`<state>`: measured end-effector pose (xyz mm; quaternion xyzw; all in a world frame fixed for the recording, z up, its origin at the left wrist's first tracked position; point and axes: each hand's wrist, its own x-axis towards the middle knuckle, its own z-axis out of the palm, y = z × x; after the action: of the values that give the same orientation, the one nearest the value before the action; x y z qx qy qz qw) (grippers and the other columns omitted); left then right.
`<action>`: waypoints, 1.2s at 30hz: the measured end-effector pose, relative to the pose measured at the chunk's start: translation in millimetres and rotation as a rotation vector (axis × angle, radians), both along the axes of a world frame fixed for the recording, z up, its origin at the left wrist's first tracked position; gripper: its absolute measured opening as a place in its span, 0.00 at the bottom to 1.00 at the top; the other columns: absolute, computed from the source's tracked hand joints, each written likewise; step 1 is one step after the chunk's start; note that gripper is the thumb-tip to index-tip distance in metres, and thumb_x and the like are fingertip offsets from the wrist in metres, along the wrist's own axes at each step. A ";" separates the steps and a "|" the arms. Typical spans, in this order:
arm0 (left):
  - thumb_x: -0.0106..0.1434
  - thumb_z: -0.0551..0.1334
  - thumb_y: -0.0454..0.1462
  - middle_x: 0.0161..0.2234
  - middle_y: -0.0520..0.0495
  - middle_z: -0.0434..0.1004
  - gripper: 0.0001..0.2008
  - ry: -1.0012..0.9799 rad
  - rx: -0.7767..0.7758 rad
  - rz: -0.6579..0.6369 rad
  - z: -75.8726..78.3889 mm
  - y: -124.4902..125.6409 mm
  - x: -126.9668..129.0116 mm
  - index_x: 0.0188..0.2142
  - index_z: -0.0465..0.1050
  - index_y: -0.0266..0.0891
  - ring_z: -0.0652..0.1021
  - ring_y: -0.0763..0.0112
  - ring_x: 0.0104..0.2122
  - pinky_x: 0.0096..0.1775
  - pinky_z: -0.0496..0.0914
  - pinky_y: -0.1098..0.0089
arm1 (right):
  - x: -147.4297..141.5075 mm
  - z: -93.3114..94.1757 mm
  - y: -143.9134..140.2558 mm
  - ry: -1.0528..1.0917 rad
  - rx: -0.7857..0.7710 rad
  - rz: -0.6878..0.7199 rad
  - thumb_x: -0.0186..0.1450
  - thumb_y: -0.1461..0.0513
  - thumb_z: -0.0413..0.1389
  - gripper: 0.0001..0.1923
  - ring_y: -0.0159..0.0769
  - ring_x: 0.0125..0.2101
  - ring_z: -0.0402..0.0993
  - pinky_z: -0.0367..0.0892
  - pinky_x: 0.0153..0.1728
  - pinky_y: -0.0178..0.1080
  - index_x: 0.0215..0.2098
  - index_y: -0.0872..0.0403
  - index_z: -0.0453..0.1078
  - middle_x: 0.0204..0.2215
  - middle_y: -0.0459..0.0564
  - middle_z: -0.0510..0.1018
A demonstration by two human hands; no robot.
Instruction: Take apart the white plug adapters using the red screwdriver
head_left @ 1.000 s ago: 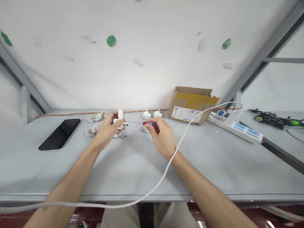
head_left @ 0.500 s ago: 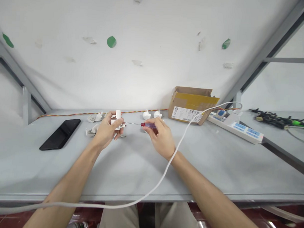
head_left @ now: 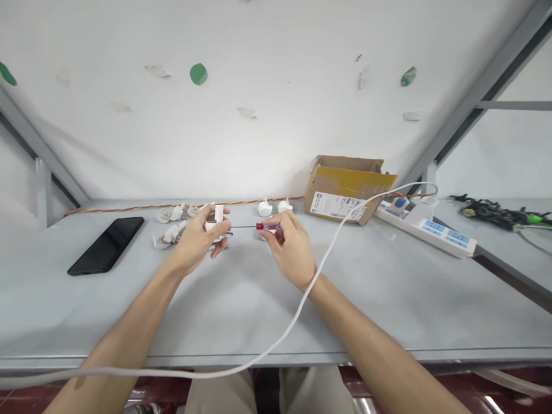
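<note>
My left hand (head_left: 201, 236) is closed around a white plug (head_left: 219, 214) with metal pins, partly hidden by the fingers. My right hand (head_left: 293, 247) grips a screwdriver (head_left: 260, 226) by its clear red and purple handle. Its thin shaft points left, the tip reaching the plug in my left hand; exact contact is too small to make out. Beside my left hand lie several more white plugs (head_left: 170, 234) on the grey table (head_left: 236, 308). Beyond my right hand stand two white plugs (head_left: 264, 208), and another white piece is partly covered by that hand.
A black phone (head_left: 106, 246) lies at the left. An open cardboard box (head_left: 349, 188) stands at the back right, near a white power strip (head_left: 431, 227). A white cable (head_left: 294, 319) crosses over my right wrist. Dark cables (head_left: 497, 213) lie at far right.
My left hand and the plug have shifted slightly right and down, closer to my right hand. The screwdriver stays pointed at the plug. The whole view has shifted a little.
</note>
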<state>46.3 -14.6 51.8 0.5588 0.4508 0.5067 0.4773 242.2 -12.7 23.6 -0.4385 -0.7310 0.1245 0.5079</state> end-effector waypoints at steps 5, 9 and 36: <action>0.56 0.64 0.43 0.28 0.54 0.65 0.16 0.002 0.014 -0.021 -1.5 0.9 -1.0 0.43 0.67 0.43 0.71 0.76 0.20 0.15 0.61 0.75 | -0.5 -2.6 0.2 -0.026 0.004 -0.003 0.65 0.62 0.55 0.02 0.30 0.28 0.70 0.68 0.33 0.36 0.36 0.52 0.66 0.38 0.48 0.71; 0.56 0.64 0.43 0.29 0.53 0.65 0.16 0.022 0.015 -0.048 -0.1 0.0 -1.6 0.43 0.66 0.42 0.71 0.76 0.21 0.15 0.62 0.75 | -0.2 -5.6 2.0 -0.024 0.028 -0.012 0.64 0.62 0.56 0.02 0.29 0.25 0.69 0.68 0.31 0.36 0.36 0.51 0.67 0.37 0.48 0.71; 0.54 0.66 0.44 0.26 0.54 0.66 0.16 0.032 -0.021 0.002 -1.5 4.5 -7.8 0.40 0.67 0.42 0.69 0.78 0.20 0.17 0.60 0.77 | -0.9 9.2 -3.5 0.098 -0.218 -0.024 0.67 0.55 0.48 0.11 0.32 0.21 0.67 0.60 0.25 0.33 0.35 0.51 0.69 0.18 0.41 0.70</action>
<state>38.5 -10.1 50.3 0.5614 0.4640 0.4935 0.4755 241.2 -16.2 32.8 -0.4933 -0.6820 0.2182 0.4939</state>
